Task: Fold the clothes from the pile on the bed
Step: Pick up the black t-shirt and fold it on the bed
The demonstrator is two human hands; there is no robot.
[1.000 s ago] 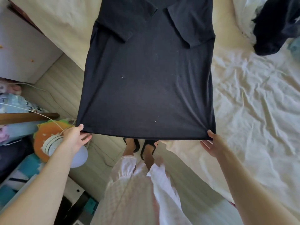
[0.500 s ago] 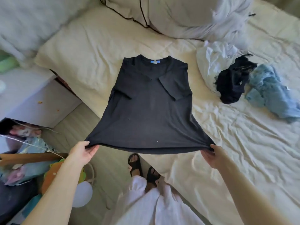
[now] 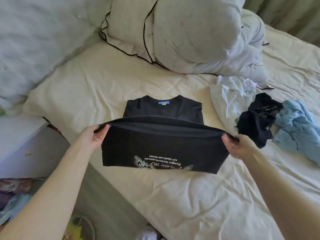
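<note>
Each grip is clenched on a corner of the hem of the black T-shirt [image 3: 161,146]: the left hand [image 3: 94,137] pinches the corner at centre left of the frame, the right hand [image 3: 236,145] the corner at centre right, and the hem stretches taut between them. The shirt lies in the middle of the frame on the bed [image 3: 173,196], its collar with the blue label [image 3: 163,102] flat at the far end, its lower half raised and turned over so the printed front with upside-down lettering faces the camera.

The step in hand looks like the bottom-to-top fold. The next move calls for carrying the hem up to the collar, keeping both corners level so the sides line up, then laying it down and smoothing it.

To the right of the frame waits the pile: a white garment [image 3: 232,99], a dark garment [image 3: 258,118] and a light blue garment [image 3: 299,129], touching one another. A pillow with black piping [image 3: 190,32] fills the upper centre, a pale cabinet [image 3: 26,146] stands at the left edge, and floor clutter shows at the lower left.
</note>
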